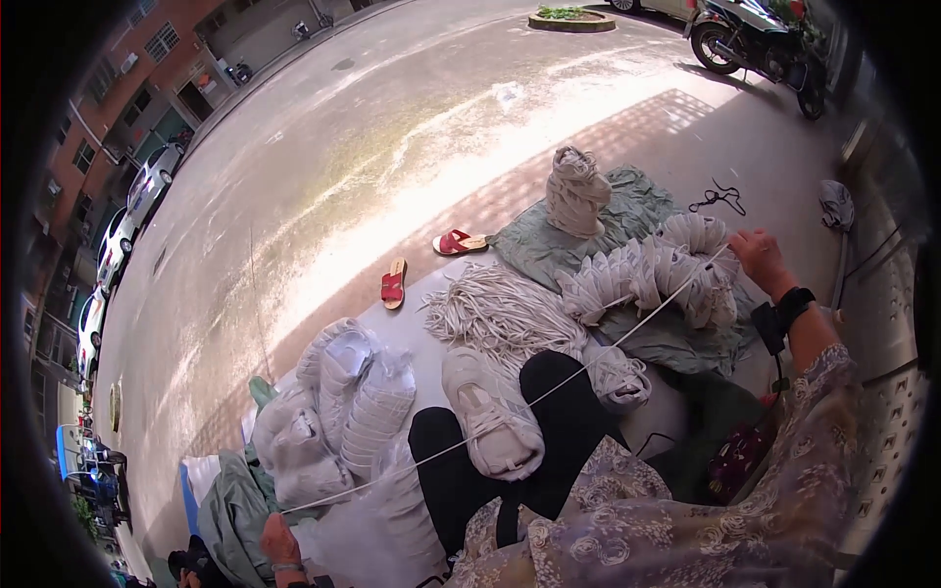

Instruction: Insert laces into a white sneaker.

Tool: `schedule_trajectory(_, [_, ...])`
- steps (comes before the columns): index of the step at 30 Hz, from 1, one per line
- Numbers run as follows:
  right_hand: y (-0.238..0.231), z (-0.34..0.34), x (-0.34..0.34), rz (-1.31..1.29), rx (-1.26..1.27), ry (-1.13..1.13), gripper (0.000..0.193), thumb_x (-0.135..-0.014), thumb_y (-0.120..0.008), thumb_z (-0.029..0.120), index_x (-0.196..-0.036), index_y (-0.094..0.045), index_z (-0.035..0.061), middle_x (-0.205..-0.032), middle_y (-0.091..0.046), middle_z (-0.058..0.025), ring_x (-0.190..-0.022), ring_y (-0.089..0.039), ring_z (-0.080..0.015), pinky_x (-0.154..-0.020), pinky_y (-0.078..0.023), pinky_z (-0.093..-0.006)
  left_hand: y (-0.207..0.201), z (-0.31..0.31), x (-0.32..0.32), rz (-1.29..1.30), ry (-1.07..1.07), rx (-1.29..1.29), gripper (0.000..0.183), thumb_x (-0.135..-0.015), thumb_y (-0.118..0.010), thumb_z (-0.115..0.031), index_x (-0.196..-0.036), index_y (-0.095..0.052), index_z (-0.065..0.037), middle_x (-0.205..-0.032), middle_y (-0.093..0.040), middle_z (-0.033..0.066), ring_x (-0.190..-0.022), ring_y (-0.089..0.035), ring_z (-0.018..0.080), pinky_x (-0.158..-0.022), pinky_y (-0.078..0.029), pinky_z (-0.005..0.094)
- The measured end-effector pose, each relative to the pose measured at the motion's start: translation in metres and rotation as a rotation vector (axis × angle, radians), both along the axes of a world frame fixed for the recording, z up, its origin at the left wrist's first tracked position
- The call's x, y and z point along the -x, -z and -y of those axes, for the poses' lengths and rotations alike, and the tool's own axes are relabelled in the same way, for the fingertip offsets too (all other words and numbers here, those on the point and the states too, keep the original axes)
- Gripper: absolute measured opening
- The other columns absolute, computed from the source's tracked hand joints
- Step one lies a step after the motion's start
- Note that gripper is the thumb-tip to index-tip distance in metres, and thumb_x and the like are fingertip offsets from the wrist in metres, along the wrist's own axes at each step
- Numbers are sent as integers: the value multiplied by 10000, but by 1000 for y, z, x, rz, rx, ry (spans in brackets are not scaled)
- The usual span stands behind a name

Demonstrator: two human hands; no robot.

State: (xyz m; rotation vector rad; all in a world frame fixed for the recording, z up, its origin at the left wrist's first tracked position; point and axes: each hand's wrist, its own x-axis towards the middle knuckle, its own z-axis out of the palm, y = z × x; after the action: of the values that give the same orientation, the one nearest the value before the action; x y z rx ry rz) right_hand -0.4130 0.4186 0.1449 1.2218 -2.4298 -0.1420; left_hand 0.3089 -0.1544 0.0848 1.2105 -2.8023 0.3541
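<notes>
A long white shoelace (627, 334) is pulled taut in a slanting line across my lap. Its upper right end is pinched in my raised right hand (760, 260), and its lower left end runs to my closed left hand (279, 541). Between my knees sits a white shoe (490, 421), apparently an upper, with lacing across its front; the taut lace passes over it. Just beyond my knees lies a heap of loose white shoelaces (500, 314). Right of the heap, by my knee, is another laced white shoe (619, 378).
White shoe uppers (637, 272) stand nested in a curved row on green cloth (632, 196), beside a tied upright bundle (577, 194). Plastic-wrapped white bundles (377, 416) lie at left. Red slippers (393, 284) rest beyond the sheet. A motorcycle (760, 49) is parked far right.
</notes>
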Motion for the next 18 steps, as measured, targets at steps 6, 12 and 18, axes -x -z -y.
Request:
schedule_trajectory(6, [64, 29, -3, 332, 575, 262, 160, -837, -508, 170, -735, -562, 58, -576, -539, -97, -530, -530, -250, -532, -439, -359, 14, -1, -12, -370, -222, -116, 254, -871, -416, -199, -713, -486, -12, -640, -473, 220, -600, -484, 407, -531, -375, 446])
schedule_trajectory(12, [103, 147, -190, 2048, 500, 244, 212, -886, -468, 229, -810, -536, 44, -584, -499, 4, -452, -451, -70, -482, -459, -254, 43, -115, 168, -657, -591, -1753, 226, -889, -472, -245, -786, -510, -48, -520, -451, 13, -330, -350, 106, -300, -264, 235])
schedule_trajectory(18, [142, 228, -255, 1942, 451, -48, 189, -869, -504, 174, -779, -578, 26, -641, -538, 2, -584, -508, -60, -524, -416, -223, 62, -154, 272, -496, -381, -2070, 168, -921, -417, -202, -888, -465, -44, -606, -540, 53, -398, -482, 107, -306, -312, 205])
